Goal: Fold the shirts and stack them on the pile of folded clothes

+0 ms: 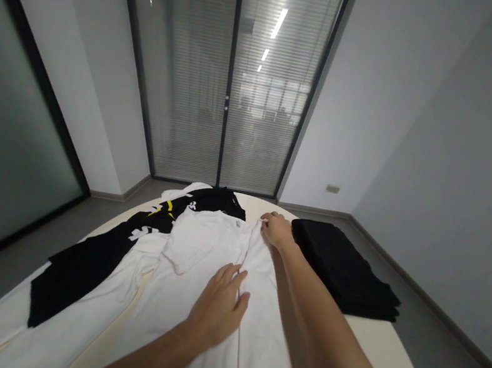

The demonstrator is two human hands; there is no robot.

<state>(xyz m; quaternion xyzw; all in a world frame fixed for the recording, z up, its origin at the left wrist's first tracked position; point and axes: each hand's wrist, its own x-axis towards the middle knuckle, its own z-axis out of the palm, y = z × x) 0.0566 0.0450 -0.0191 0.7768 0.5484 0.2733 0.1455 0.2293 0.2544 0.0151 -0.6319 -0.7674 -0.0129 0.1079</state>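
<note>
The left hand [220, 303] lies palm down on a white shirt [201, 249], fingers loosely spread and pointing away from the person, the thumb held apart from the rest; it is not closed on anything. The right hand [276, 230] reaches farther, its fingers bent at the far right corner of the same shirt, by the neck; the fingertips touch the cloth there, but I cannot tell whether they pinch it. The shirt lies on the table [404, 364] in front of the person, with its neck at the far side. A long edge of cloth runs down its right part, passing beside the left thumb, and a sleeve [189, 250] lies across its upper left part. Just to the left, a black shirt [86, 283] with a white and yellow print [165, 208] lies on more white clothing [106, 299]. To the right of the right forearm, near it, sits a neat stack of folded black clothes [340, 270]. Past the table's rounded far edge stand glass panels [196, 86] with blinds, and a socket [332, 189] is set low in the pale wall [376, 93] to their right
</note>
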